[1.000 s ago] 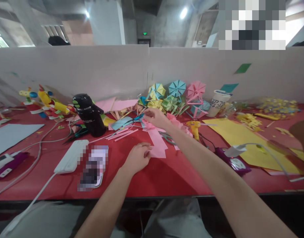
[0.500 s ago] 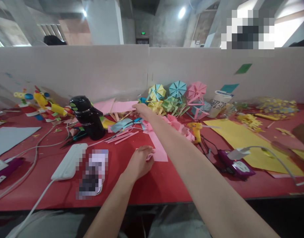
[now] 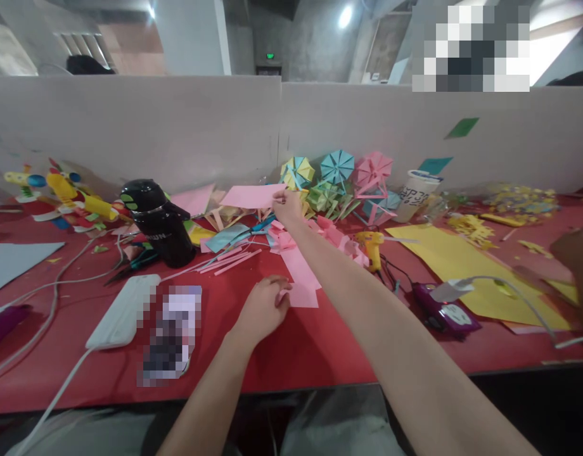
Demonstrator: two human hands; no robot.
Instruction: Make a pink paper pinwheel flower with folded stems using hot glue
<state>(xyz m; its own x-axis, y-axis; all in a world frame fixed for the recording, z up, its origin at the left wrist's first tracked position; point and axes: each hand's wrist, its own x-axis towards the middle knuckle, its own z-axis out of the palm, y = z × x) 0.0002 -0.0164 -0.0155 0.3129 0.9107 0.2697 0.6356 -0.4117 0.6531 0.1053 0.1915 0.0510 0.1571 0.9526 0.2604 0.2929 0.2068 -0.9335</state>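
My right hand (image 3: 288, 206) reaches far across the red table (image 3: 320, 342) and pinches the corner of a pink paper sheet (image 3: 251, 196), lifting it off the pile by the grey partition. My left hand (image 3: 263, 308) rests curled on the table, its fingers closed on the edge of a pink paper piece (image 3: 301, 278). Blue-handled scissors (image 3: 260, 226) lie just below the right hand. Folded paper pinwheels (image 3: 336, 168) in yellow, blue and pink stand behind it.
A black bottle (image 3: 159, 221) stands left of centre, with a white power strip (image 3: 123, 311), a phone and cables in front. A yellow glue gun (image 3: 373, 244), purple charger (image 3: 443, 315), yellow paper (image 3: 462, 259) and a cup (image 3: 416, 195) lie to the right. Toys sit far left.
My right hand reached from the pink scraps back to the paper pile and has lifted a pink sheet. The left hand stayed on its pink piece.
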